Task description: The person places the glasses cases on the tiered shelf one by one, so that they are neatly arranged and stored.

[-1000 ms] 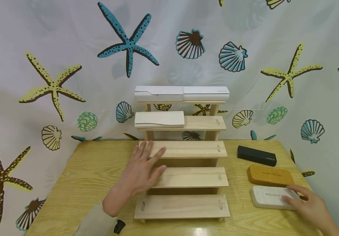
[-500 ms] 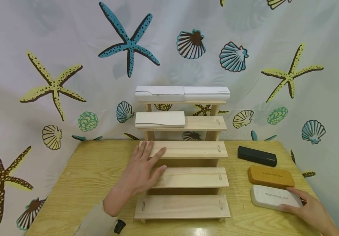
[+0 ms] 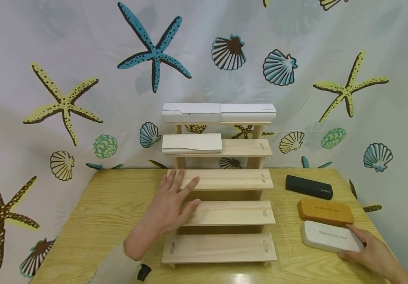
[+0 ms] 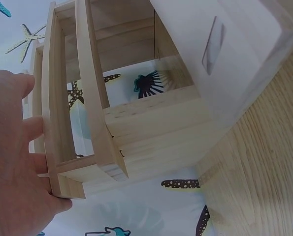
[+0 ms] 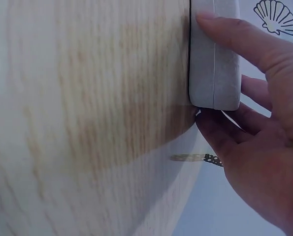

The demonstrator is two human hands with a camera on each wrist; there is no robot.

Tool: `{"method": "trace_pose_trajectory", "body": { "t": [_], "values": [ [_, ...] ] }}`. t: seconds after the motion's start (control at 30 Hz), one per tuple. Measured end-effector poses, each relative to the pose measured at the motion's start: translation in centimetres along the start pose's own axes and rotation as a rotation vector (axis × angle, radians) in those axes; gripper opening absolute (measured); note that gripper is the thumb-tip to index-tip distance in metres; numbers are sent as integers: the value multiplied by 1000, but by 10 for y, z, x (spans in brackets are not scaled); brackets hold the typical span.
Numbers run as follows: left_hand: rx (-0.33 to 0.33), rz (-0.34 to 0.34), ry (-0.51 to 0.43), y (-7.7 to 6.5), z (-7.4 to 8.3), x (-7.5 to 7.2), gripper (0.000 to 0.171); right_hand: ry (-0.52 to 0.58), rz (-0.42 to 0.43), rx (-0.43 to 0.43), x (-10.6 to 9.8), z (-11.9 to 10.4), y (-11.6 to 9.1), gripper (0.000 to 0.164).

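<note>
- Head view: the white case (image 3: pixel 331 236) lies at the right of the tabletop (image 3: pixel 285 260), nearest you in a row with the orange case (image 3: pixel 326 212) and black case (image 3: pixel 309 187).
- Your right hand (image 3: pixel 375 252) has its fingers clamped on the right end, thumb at the near edge.
- Handling, judged: light, stiff shell, matt rather than slippery, not very fragile. The end grip works; nearer mid-length probably balances better.
- Room: a strip of tabletop parts the case from the wooden stand (image 3: pixel 219 248). The orange case, just beside it, limits the far side; the patterned cloth (image 3: pixel 406 197) bounds your right.
- Your left hand (image 3: pixel 166 207) rests on the middle shelf (image 3: pixel 232 179) at its left end, fingers apart.
- Left wrist view: your fingers lie along the board edges, which look square and hard.
- Right wrist view: your thumb presses the case's side, other fingers near its end corner. A seam (image 5: pixel 214 73) runs lengthwise; you do better squeezing than prying there. You cannot tell whether the underside is fully seated.
</note>
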State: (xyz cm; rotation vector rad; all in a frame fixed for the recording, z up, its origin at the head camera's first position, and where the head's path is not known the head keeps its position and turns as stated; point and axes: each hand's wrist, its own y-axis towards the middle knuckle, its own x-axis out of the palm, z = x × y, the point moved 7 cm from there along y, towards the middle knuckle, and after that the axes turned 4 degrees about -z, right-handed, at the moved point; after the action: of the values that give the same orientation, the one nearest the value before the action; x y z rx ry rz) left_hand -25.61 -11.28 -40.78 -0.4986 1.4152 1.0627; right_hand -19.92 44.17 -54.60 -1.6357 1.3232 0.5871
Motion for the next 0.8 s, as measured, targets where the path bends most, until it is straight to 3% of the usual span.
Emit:
{"method": "trace_pose_trajectory", "body": {
  "t": [0.27,0.6,0.8],
  "values": [
    [3,8,-4,0,-1,-1,62,-9,3,-19,-4,-2,0,113],
    [9,15,-6,-1,-1,0,62,-8,9,38,-2,-6,-3,115],
    [6,8,-12,-2,-2,1,61,31,16,9,-10,-15,-4,111]
  ]
}}
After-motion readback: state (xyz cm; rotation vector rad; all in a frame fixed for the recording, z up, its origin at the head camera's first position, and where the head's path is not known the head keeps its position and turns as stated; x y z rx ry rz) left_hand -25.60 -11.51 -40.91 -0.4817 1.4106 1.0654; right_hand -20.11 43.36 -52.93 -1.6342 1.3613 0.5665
